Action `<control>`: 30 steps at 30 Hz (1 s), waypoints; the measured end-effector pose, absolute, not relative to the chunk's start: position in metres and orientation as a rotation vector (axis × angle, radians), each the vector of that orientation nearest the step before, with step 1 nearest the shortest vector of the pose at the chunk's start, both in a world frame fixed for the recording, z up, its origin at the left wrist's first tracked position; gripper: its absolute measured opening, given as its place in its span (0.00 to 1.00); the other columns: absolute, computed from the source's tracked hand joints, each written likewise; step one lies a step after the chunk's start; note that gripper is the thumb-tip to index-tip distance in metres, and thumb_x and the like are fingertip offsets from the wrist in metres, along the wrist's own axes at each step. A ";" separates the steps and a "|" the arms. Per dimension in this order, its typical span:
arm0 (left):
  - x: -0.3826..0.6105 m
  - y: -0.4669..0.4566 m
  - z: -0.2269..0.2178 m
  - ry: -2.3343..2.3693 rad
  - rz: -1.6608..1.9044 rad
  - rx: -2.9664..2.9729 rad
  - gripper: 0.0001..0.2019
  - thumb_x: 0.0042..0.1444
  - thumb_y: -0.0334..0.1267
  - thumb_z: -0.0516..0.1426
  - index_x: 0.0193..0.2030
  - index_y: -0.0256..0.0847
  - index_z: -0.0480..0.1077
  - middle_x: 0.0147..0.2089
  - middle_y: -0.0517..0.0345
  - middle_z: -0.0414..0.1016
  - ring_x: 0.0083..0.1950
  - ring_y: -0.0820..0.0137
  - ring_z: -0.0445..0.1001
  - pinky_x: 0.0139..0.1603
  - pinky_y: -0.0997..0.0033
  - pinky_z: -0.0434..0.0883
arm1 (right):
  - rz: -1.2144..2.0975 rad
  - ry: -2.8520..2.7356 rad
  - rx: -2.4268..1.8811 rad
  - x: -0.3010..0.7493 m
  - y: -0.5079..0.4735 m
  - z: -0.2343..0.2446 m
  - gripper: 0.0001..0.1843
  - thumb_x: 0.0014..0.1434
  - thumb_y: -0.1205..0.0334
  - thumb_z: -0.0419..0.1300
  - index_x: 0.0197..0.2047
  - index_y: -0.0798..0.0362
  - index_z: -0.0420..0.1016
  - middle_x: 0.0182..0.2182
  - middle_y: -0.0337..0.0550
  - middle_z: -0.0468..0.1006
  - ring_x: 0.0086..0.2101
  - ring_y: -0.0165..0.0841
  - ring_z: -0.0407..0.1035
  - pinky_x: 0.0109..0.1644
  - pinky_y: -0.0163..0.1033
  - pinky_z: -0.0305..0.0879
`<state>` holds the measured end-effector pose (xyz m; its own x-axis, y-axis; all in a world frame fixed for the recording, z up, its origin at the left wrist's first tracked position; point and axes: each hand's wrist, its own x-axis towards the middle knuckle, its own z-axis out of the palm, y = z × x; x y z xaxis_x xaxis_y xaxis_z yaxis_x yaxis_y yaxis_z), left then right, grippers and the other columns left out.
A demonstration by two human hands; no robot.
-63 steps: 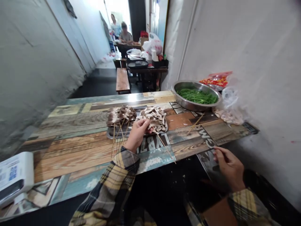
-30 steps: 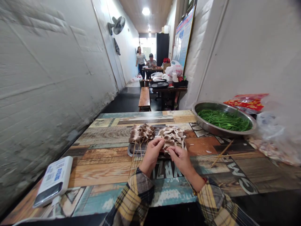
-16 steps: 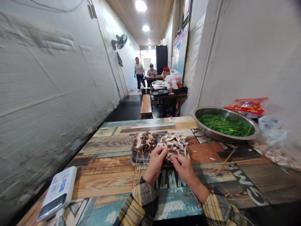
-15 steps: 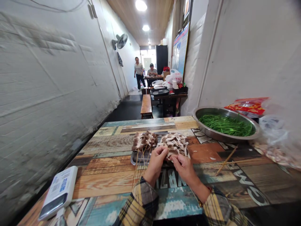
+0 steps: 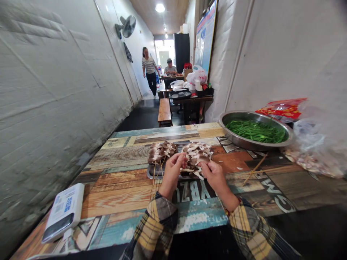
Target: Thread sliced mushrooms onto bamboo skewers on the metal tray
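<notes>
My left hand (image 5: pixel 172 173) is closed in a pinch at the near edge of a heap of torn oyster mushrooms (image 5: pixel 196 147); what its fingertips hold is too small to make out. Thumb and fingers of my right hand (image 5: pixel 217 177) are pinched on a mushroom piece at the heap's near right side. Under the right wrist a thin wooden skewer (image 5: pixel 221 205) shows, its upper part hidden by the hand. Left of the heap, skewered mushrooms (image 5: pixel 162 151) lie bunched on a metal tray (image 5: pixel 150 173), their sticks pointing toward me.
A steel basin (image 5: pixel 256 145) of green chives (image 5: pixel 255 131) stands at the right. Beside it lie plastic bags (image 5: pixel 309 135). Loose skewers (image 5: pixel 255 169) cross on the table's right side. A white device with a cable (image 5: pixel 63 213) sits front left. Two people are farther back, near a bench (image 5: pixel 164 110).
My hands have moved apart, the left slightly leftward. The view has shifted, so the tabletop sits higher in the picture. A person at the back has walked closer.
</notes>
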<state>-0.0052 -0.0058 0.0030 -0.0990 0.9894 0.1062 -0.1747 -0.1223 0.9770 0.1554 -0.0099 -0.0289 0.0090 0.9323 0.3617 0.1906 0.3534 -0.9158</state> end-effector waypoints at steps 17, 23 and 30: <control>-0.023 0.002 -0.006 1.497 1.064 2.211 0.06 0.53 0.31 0.55 0.30 0.41 0.73 0.32 0.55 0.71 0.38 0.67 0.69 0.41 0.68 0.63 | 1.024 -1.122 -1.014 0.172 0.003 -0.032 0.22 0.55 0.44 0.58 0.31 0.58 0.74 0.13 0.29 0.56 0.15 0.23 0.49 0.18 0.31 0.45; -0.022 0.001 -0.006 1.452 0.756 2.475 0.08 0.48 0.27 0.56 0.34 0.41 0.74 0.37 0.52 0.70 0.42 0.64 0.67 0.45 0.63 0.65 | 0.993 -1.166 -1.023 0.170 0.005 -0.031 0.20 0.57 0.47 0.57 0.32 0.58 0.74 0.13 0.30 0.59 0.16 0.24 0.52 0.19 0.30 0.48; -0.024 0.004 -0.008 1.419 0.774 2.483 0.09 0.47 0.26 0.56 0.33 0.41 0.74 0.39 0.52 0.70 0.44 0.63 0.67 0.47 0.61 0.64 | 0.977 -1.194 -1.029 0.171 0.002 -0.028 0.19 0.57 0.49 0.57 0.32 0.58 0.75 0.14 0.30 0.59 0.16 0.24 0.52 0.19 0.30 0.48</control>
<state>-0.0238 0.0040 -0.0080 0.4093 0.8429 0.3491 0.7499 -0.5288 0.3975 0.1712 0.0022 -0.0279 0.1141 0.9631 0.2436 -0.0486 0.2503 -0.9669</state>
